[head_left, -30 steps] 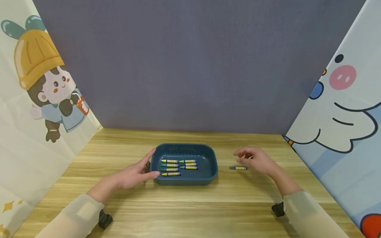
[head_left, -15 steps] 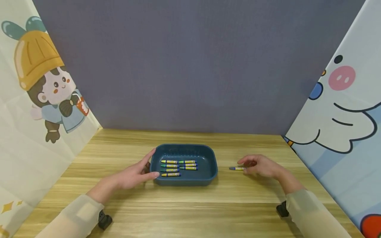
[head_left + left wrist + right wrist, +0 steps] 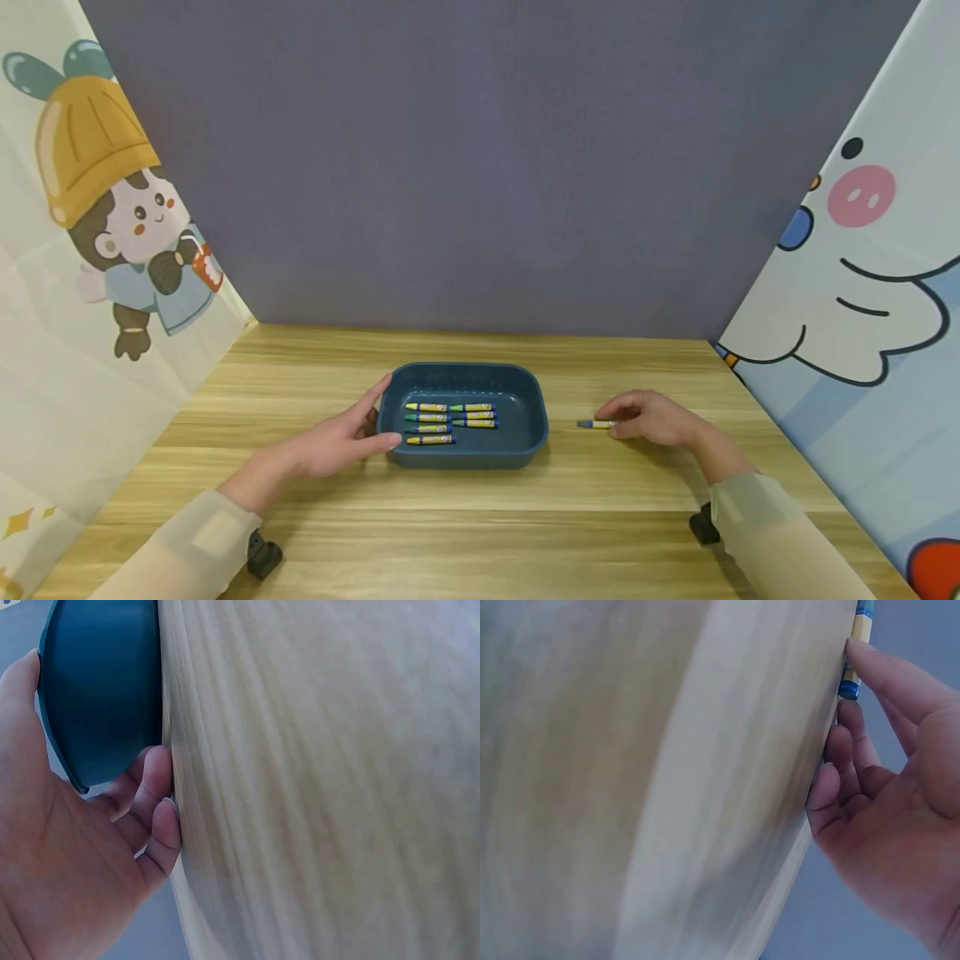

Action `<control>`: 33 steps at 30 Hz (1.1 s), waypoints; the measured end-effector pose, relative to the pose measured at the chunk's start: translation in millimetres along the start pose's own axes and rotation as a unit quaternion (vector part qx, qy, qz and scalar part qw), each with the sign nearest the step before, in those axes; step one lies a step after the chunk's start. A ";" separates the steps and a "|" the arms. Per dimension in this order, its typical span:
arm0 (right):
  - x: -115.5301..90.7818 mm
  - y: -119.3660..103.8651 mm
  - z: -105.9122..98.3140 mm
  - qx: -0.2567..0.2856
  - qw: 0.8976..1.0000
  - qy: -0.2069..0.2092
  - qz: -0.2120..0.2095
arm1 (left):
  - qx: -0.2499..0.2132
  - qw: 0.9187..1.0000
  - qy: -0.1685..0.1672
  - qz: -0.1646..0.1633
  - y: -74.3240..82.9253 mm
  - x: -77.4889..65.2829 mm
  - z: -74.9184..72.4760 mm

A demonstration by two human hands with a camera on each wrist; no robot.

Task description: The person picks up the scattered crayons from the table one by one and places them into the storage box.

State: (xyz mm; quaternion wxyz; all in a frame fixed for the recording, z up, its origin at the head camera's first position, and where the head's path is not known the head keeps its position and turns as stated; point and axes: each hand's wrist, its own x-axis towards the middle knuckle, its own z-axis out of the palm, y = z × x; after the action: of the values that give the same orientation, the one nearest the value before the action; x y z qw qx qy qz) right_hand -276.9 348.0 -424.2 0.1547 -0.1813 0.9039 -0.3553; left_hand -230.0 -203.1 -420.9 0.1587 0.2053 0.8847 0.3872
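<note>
A dark blue plastic box (image 3: 472,459) stands on the table with several crayons (image 3: 429,418) lying in two columns in its left and middle part, tips pointing left. My left hand (image 3: 337,440) grips the box's left end, thumb on the front corner of the rim and index finger at the back corner. In the left wrist view, the other fingers curl beside the box wall (image 3: 105,690), close to the tabletop. To the right of the box, my right hand (image 3: 651,419) pinches the blunt end of a grey-tipped crayon (image 3: 595,424) that lies level at the table surface.
The wood-grain table (image 3: 480,525) reaches back to a grey-purple panel (image 3: 480,167). Printed cartoon sheets stand at left (image 3: 45,375) and right (image 3: 795,325). A strip of bare wood lies between the box and the grey crayon.
My right hand has come down onto the grey crayon, its thumb and index finger now at the blunt end. The left hand and the box have stayed in place.
</note>
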 end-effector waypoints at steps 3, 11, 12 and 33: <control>1.0 0.0 0.8 0.004 1.000 -0.003 0.000 | 0.001 1.000 0.001 0.000 -0.1 -0.8 -0.2; 3.2 0.5 2.9 0.008 1.000 -0.005 0.007 | 0.002 1.000 0.001 0.000 -1.0 -1.4 -0.4; 3.3 0.5 3.1 0.007 1.000 -0.004 0.007 | 0.001 1.000 0.001 0.000 -1.2 -1.4 -0.4; 2.1 -3.6 5.1 0.017 0.999 0.041 -0.006 | 0.007 1.000 0.004 -0.004 -2.7 0.5 0.0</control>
State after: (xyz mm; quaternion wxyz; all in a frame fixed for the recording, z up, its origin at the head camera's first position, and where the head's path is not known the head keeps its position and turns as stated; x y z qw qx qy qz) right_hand -275.9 341.7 -425.6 0.1184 -0.1690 0.9024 -0.3782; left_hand -231.1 -204.6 -423.0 0.1555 0.2010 0.8890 0.3809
